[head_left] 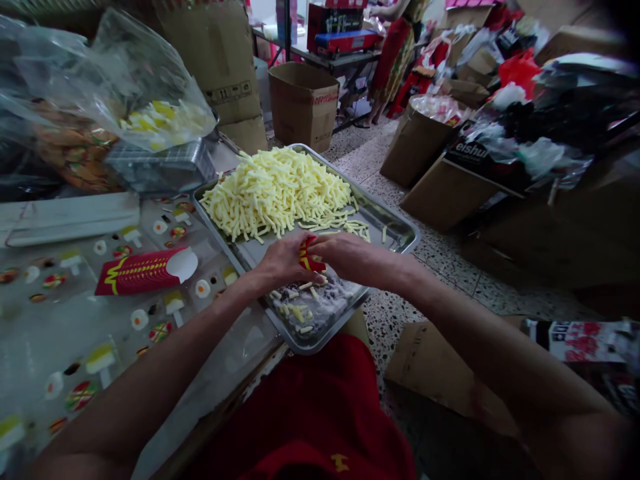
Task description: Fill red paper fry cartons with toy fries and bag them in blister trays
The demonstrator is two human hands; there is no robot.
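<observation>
Roughly, with the joined hands as the dial's centre, a tabletop (30,360) covered in small food prints spreads from eight to ten o'clock. On it, at nine, a flattened red carton (147,272) lies flat, its pale end toward the hands. At ten, a clear bag (150,73) with yellow-and-white pieces sits on a metal box (157,167). The left hand (286,257) is curled, fingers closed about a small red-and-yellow carton (309,255), which it holds above the metal tray (307,347). Toward eleven, a heap of pale yellow sticks (280,190) fills the tray's far end; at six, a few loose bits (300,312) lie on its whitish, powdery near end. The right hand (340,250) arches over the held carton, fingers bent against it; whether they pinch it, I cannot tell. Toward one, another person (395,60) stands by a table well apart from the tray. From one to three, cardboard boxes (450,193) bulge with plastic bags.
</observation>
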